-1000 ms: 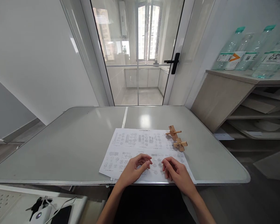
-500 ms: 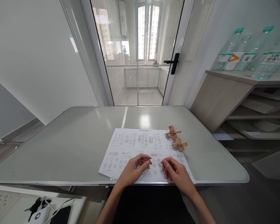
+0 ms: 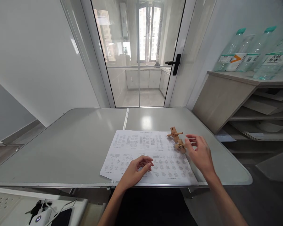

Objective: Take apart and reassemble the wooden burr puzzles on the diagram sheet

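The right hand [image 3: 200, 152], half spread, is at the near tan wooden cross-shaped block [image 3: 180, 146] on the right edge of the white printed paper [image 3: 132, 150], where a clumsy thumb could shove it into the far tan wooden cross [image 3: 174, 135], the left hand [image 3: 136, 169] loosely curled, empty.

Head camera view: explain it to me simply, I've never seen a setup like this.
No machine shows here, just a person's two bare hands. The camera sits on that person's head, looking forward and down. On the pale table lies printed paper, with a farther wooden piece and a nearer wooden piece by its right edge. The left hand is loosely curled over the paper, with nothing visible in it. The right hand is at the nearer piece, fingers parted; whether it touches is unclear.
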Demonstrator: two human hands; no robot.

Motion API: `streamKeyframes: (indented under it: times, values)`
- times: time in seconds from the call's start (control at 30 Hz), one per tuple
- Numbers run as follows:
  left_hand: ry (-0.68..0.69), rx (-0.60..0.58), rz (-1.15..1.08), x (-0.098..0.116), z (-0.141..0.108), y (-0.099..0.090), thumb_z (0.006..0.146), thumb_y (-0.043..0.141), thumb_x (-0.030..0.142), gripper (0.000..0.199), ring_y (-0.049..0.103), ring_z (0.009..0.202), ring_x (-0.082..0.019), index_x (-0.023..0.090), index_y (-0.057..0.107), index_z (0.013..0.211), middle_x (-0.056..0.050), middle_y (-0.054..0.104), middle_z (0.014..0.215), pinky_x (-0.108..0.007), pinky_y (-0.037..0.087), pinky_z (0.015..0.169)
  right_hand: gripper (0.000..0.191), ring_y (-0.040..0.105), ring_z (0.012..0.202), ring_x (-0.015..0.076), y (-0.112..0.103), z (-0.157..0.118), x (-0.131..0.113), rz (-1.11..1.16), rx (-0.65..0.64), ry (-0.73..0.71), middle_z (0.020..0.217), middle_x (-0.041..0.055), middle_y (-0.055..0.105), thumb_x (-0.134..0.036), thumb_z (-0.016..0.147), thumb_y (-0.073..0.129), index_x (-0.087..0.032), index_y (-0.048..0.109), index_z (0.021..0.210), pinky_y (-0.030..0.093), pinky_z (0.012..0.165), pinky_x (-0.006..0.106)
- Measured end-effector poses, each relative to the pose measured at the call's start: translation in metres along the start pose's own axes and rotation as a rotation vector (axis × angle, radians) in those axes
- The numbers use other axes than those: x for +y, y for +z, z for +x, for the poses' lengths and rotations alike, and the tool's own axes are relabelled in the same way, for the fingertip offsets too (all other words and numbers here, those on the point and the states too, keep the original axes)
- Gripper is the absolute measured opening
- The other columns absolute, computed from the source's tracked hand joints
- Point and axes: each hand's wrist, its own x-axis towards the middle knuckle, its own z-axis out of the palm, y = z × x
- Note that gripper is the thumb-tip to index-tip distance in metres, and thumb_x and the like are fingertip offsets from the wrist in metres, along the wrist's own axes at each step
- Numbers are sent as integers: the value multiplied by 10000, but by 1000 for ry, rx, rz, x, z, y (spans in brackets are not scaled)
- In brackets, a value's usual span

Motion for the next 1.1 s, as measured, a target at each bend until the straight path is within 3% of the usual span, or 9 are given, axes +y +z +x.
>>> streamKeyframes:
  times: [0.1,0.23,0.47,0.77,0.93,1.1]
  values:
    - [-5,-6,1,0,0,0,992,626,492,325,714,975,-225,234,707,1172,-71,766,1100,-393,543,988,568,620,1182,351,8,20,11,-214,5,-53,1346,212,551,-551,960,514,-166,581,1374,539,871,437]
    - [7,-1,-1,-1,0,0,999,624,475,310,709,971,-220,232,705,1173,-66,766,1094,-388,539,988,561,579,1252,386,18,38,19,-406,-127,-17,1326,229,595,-492,987,473,-131,574,1404,473,998,497]
    - [9,-5,13,-2,0,0,1010,614,456,295,706,964,-214,229,696,1180,-66,763,1095,-372,542,973,375,698,1011,327,31,53,17,-400,-247,15,1035,118,786,-480,990,513,-215,698,1179,485,828,403]
    - [1,-5,18,-1,0,-1,1008,614,461,302,709,969,-218,227,699,1178,-65,764,1097,-380,542,978,352,749,864,271,38,66,23,-259,-284,80,1024,107,817,-452,1004,488,-215,728,1104,475,628,318]
    - [-5,-10,22,0,0,-1,1013,610,454,301,712,983,-218,221,695,1183,-67,761,1106,-389,537,997,308,758,845,250,37,63,18,-145,-268,9,992,84,823,-404,1002,495,-210,722,1079,503,667,311]
    - [8,-11,20,-3,0,-1,1017,607,450,300,711,964,-217,219,690,1190,-68,757,1093,-394,545,979,306,734,923,243,29,42,-9,-44,-177,-133,1054,71,804,-398,1029,463,-229,696,1134,508,721,317]
